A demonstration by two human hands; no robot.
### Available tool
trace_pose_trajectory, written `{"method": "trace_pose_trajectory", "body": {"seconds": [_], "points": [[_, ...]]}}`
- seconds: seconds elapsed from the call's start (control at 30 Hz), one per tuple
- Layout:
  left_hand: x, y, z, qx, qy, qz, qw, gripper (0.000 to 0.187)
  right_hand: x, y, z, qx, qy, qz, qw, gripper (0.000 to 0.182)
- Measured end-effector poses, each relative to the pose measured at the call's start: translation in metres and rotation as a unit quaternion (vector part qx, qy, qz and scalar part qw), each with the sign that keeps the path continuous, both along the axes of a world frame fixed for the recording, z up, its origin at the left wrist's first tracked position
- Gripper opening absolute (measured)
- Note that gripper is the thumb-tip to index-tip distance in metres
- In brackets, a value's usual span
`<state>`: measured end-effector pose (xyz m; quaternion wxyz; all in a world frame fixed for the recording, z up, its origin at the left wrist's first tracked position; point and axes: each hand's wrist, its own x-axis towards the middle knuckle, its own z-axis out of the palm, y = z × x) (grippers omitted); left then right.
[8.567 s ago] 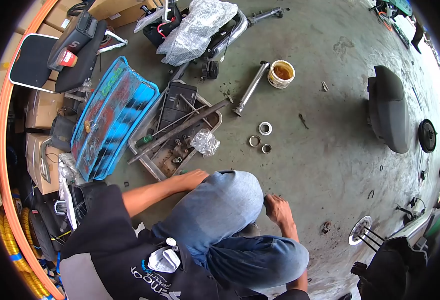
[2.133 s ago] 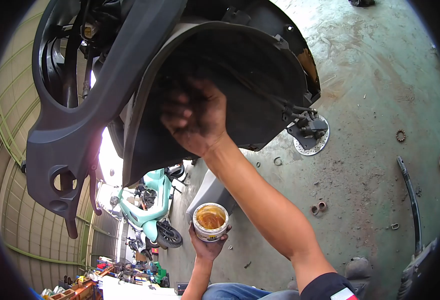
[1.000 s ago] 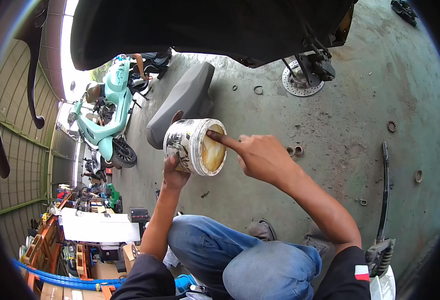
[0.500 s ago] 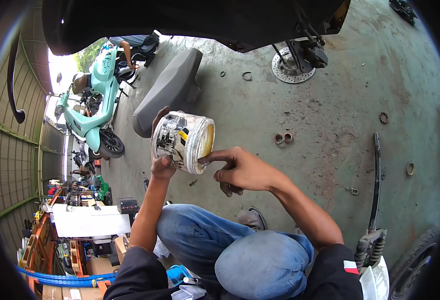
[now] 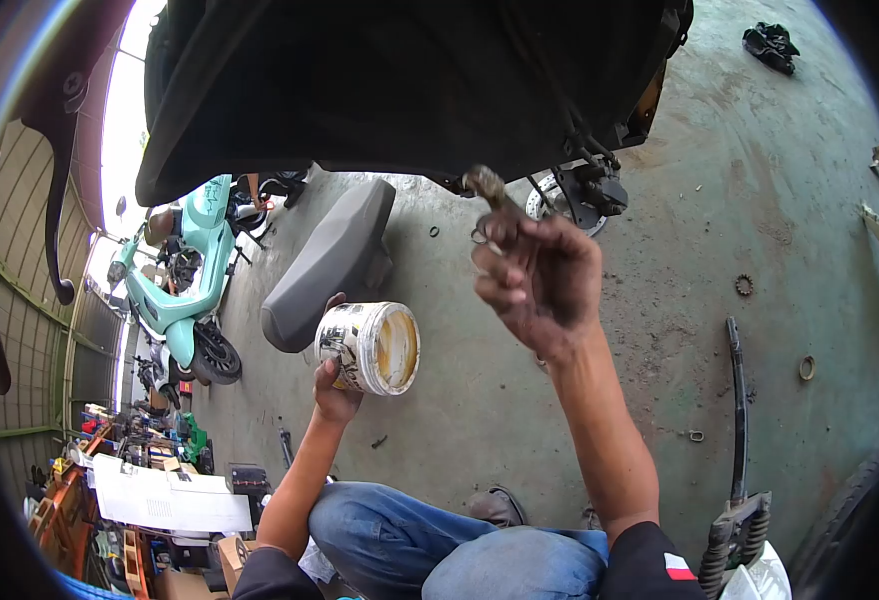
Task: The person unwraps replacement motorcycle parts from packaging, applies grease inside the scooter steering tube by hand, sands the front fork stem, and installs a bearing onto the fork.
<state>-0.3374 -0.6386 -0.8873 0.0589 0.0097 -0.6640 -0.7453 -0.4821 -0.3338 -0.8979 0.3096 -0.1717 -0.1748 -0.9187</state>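
My left hand (image 5: 337, 396) is closed around the side of a white plastic tub of grease (image 5: 350, 350), tilted so its open mouth faces right. Yellowish grease (image 5: 398, 345) coats the inside. My right hand (image 5: 545, 275) is raised, palm towards me, below the dark body panel (image 5: 390, 100). Its index finger points up, with a brownish smear of what looks like grease (image 5: 482, 183) on the tip, somewhat blurred. The other fingers are loosely bent and apart. Dark grime marks the palm.
A grey scooter seat (image 5: 325, 270) lies on the floor behind the tub. A brake disc (image 5: 552, 195) hangs under the panel. A fork leg (image 5: 738, 410) stands at right, near a metal ring (image 5: 808, 368). Left are a mint-green scooter (image 5: 185, 320) and a cluttered workbench (image 5: 165, 497).
My right hand has left the tub's mouth and risen towards the dark panel, its fingertip now coated. The tub, still in my left hand, appears lower in view as the camera tilts up.
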Motion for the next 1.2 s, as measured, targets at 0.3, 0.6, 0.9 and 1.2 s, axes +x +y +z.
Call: {"method": "trace_pose_trajectory", "body": {"seconds": [0.3, 0.6, 0.9, 1.2], "points": [[-0.01, 0.01, 0.01, 0.01, 0.03, 0.015, 0.999, 0.095, -0.105, -0.015, 0.132, -0.222, 0.074, -0.044, 0.971, 0.029], [-0.007, 0.001, 0.01, -0.018, 0.033, 0.036, 0.999, 0.085, -0.121, -0.023, 0.163, -0.326, 0.05, -0.091, 0.94, 0.025], [-0.006, 0.007, 0.015, 0.014, 0.009, 0.037, 0.999, 0.096, -0.109, -0.055, 0.145, 0.188, 0.192, -0.432, 0.861, 0.045], [-0.003, -0.01, 0.006, -0.025, 0.007, 0.003, 1.0, 0.093, -0.138, -0.062, 0.127, 0.614, 0.064, -0.774, 0.141, 0.081]]}}
